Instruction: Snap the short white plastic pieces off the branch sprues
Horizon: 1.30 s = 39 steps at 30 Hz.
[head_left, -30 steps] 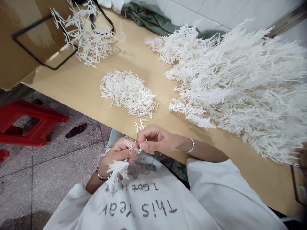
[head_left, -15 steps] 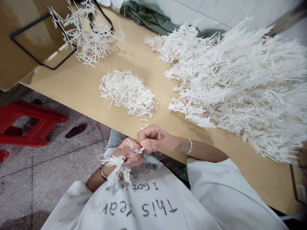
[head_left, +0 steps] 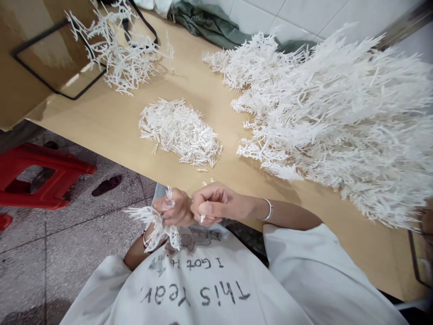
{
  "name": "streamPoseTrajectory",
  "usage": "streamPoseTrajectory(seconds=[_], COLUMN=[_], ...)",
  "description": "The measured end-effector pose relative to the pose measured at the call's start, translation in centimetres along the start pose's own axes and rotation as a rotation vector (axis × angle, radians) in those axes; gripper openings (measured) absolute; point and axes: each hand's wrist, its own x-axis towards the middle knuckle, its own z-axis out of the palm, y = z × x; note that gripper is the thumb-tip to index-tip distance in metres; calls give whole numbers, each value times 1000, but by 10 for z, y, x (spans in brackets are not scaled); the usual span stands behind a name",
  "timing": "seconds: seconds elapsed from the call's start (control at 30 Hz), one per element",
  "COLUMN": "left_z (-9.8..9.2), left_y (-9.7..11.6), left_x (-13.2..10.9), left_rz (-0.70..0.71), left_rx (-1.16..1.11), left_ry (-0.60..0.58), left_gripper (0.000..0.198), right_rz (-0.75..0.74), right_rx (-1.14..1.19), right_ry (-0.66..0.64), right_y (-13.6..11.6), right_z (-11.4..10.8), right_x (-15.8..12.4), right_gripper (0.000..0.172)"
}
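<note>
My left hand [head_left: 176, 210] is closed around a bunch of branched white plastic strands [head_left: 157, 230], whose ends hang below and left of the fist. A few thin tips [head_left: 169, 193] poke up by the thumb. Right beside it, my right hand [head_left: 218, 203] has its fingers curled in a pinch. From under that thumb a small white plastic piece [head_left: 202, 218] sticks out; the rest is covered by the fingers. Both hands are over my lap at the table's near edge. Beyond them lies a heap of short white plastic pieces [head_left: 181, 131].
A large pile of branched white strands [head_left: 338, 117] covers the table's right side. A smaller tangle [head_left: 125, 58] lies at the far left by a black wire frame [head_left: 59, 92] and a cardboard box [head_left: 30, 45]. Dark green cloth [head_left: 206, 25] lies along the wall. A red stool [head_left: 43, 174] stands left.
My left hand has turned and its bunch has swung left and upward. My right hand has shifted slightly down, its fingers more tightly curled.
</note>
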Motion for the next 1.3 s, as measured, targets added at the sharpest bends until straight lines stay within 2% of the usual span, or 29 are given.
streamPoseTrajectory(seconds=[0.1, 0.17, 0.23, 0.3, 0.47, 0.53, 0.67, 0.77, 0.87, 0.93, 1.03, 1.1, 1.2, 1.3], left_z=[1, 6, 12, 16, 17, 17, 16, 15, 11, 10, 8, 9, 12, 15], left_y=[9, 15, 20, 25, 31, 30, 26, 25, 26, 27, 30, 31, 31, 31], left_x=[1, -3, -10, -17, -31, -31, -29, -28, -27, -25, -22, -20, -18, -18], left_rz=[-26, -35, -40, -60, -182, -204, -160, -149, -143, -123, -110, -115, -107, -75], left_rx=[-114, -138, -141, -111, 73, 93, 74, 92, 164, 239, 364, 438, 484, 477], left_ry=[-263, -302, -300, -260, -186, -190, -181, -227, -318, -353, -409, -416, -406, -338], left_gripper=[65, 60, 55, 49, 44, 45, 41, 38, 36, 35, 37, 37, 35, 32], right_rz=[10, 10, -1, -39, -191, -196, -132, -107, -197, -188, 51, 197, 287, 274], right_rx=[-63, -134, -291, -553, -1230, -1421, -1718, -1859, -1776, -1557, -1166, -1025, -933, -848], right_ry=[-20, -11, 16, 99, 515, 616, 642, 614, 628, 529, 216, 69, -48, -95], right_y=[-5, -14, -26, -38, -56, -55, -46, -43, -47, -49, -49, -46, -42, -41], right_z=[1, 2, 2, 0, -31, -49, -76, -79, -64, -47, -21, -9, -3, -5], right_x=[-1, -2, -2, -1, 4, 6, 9, 9, 9, 8, 4, 2, 0, 1], right_gripper=[31, 31, 30, 28, 25, 21, 13, 12, 14, 20, 33, 37, 37, 34])
